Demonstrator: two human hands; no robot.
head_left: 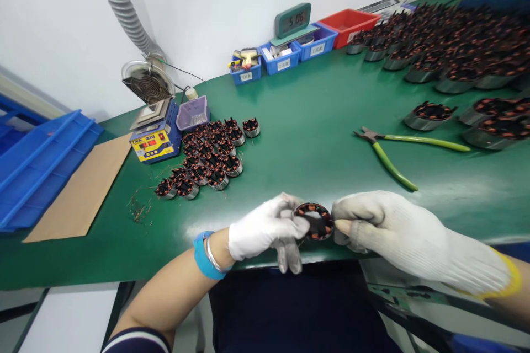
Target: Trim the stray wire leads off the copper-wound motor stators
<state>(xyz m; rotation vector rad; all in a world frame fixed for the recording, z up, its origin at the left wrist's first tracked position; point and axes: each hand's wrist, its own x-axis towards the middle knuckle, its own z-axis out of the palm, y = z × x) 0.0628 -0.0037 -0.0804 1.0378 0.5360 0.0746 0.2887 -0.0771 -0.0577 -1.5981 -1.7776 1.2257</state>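
Observation:
A motor stator (313, 221), a ring with copper windings and black insulation, is held tilted just above the near edge of the green bench. My left hand (275, 229), in a white glove with greyed fingertips, grips it from the left, the thumb across its lower front. At the stator's right rim, my right hand (372, 223) has its gloved fingers pinched together; a bare thumb tip pokes out of the glove. What lies between those fingertips is too small to make out. Diagonal cutters (389, 149) with green handles lie spread on the bench beyond my right hand.
Stators with loose wire ends (213, 154) cluster at left, near wire clippings (139, 210). Behind them stand a blue-and-yellow solder pot (155, 140) and a purple tray (194, 113). Many larger stators (451, 44) fill the right. Blue bins (246, 74), a clock (292, 20) and a red bin (348, 25) line the wall.

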